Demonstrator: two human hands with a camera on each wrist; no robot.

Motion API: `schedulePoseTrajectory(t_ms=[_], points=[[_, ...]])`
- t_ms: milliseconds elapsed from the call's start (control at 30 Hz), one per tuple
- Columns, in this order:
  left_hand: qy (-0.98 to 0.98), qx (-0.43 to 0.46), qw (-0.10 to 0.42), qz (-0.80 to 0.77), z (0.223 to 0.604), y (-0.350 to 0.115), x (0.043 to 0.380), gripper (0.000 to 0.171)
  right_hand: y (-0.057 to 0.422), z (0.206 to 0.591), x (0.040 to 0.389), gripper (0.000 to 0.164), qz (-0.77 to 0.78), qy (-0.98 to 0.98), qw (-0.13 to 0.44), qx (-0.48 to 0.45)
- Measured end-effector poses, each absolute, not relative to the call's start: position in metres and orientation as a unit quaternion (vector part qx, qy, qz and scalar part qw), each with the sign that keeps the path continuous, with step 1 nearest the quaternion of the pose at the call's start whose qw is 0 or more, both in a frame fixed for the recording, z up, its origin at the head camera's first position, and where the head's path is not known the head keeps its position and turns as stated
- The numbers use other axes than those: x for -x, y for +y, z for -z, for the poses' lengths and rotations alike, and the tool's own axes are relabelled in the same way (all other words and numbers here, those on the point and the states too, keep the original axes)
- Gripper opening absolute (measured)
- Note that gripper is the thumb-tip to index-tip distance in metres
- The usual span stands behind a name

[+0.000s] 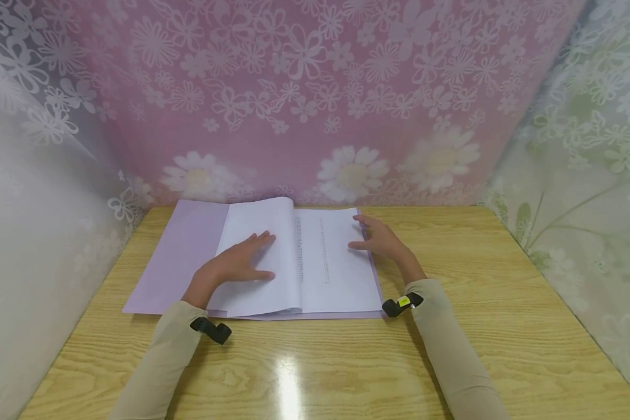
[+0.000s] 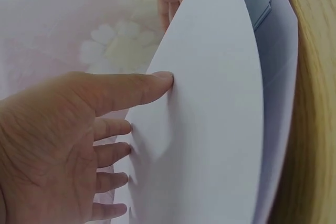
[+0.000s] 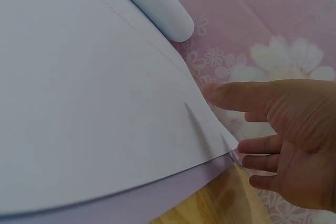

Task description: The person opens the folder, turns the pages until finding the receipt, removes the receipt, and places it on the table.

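A lilac folder [image 1: 178,256] lies spread on the table, holding white sheets. My left hand [image 1: 236,262] rests with spread, fairly straight fingers on the left-hand page [image 1: 265,221], which bulges toward the middle. In the left wrist view its thumb and fingertips meet the white page [image 2: 215,98]. Over at the right edge of the right-hand page [image 1: 341,251], which bears thin printed columns, is my right hand [image 1: 382,238]. In the right wrist view the thumb and fingers stand apart around the corner of the page [image 3: 126,119]; whether they touch it I cannot tell.
The wooden table [image 1: 451,350] extends in front of the folder and to its right. A pink flowered backdrop [image 1: 294,128] rises right behind the folder, with pale flowered sheets at both sides. Each sleeve carries a black wrist device [image 1: 212,331].
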State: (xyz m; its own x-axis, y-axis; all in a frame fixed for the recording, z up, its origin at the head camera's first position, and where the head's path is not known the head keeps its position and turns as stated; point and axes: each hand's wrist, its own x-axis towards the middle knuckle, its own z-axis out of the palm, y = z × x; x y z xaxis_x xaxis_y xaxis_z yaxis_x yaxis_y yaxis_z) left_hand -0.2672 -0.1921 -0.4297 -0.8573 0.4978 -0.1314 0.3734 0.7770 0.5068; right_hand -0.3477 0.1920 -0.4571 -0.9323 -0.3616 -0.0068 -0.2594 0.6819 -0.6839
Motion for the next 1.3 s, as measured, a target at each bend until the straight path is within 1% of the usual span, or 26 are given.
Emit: schedulePoseTrajectory(t_ms=[167, 400, 500, 800, 933, 1133, 1300], points=[[0.935, -0.214, 0.15, -0.242, 0.4268, -0.193, 0.2662, 0.095, 0.1927, 0.4582, 0.3468, 0.087, 0.347, 0.92, 0.076, 0.166], [0.943, -0.176, 0.149, -0.238, 0.4289, -0.1917, 0.2676, 0.109, 0.193, 0.4629, 0.3485, 0.088, 0.332, 0.925, 0.084, 0.163], [0.946, -0.173, 0.145, -0.233, 0.428, -0.1921, 0.2666, 0.111, 0.1925, 0.4648, 0.3495, 0.088, 0.328, 0.927, 0.088, 0.161], [0.945, -0.182, 0.142, -0.233, 0.4251, -0.1932, 0.2652, 0.106, 0.1898, 0.4634, 0.3466, 0.087, 0.339, 0.922, 0.096, 0.158], [0.942, -0.185, 0.153, -0.233, 0.4259, -0.1935, 0.2655, 0.106, 0.1893, 0.4638, 0.3466, 0.088, 0.341, 0.922, 0.093, 0.159], [0.941, -0.18, 0.175, -0.226, 0.428, -0.1928, 0.267, 0.103, 0.1866, 0.4636, 0.3451, 0.089, 0.345, 0.922, 0.105, 0.143], [0.941, -0.18, 0.183, -0.222, 0.4294, -0.1926, 0.2677, 0.102, 0.185, 0.4657, 0.3467, 0.089, 0.343, 0.923, 0.106, 0.138]])
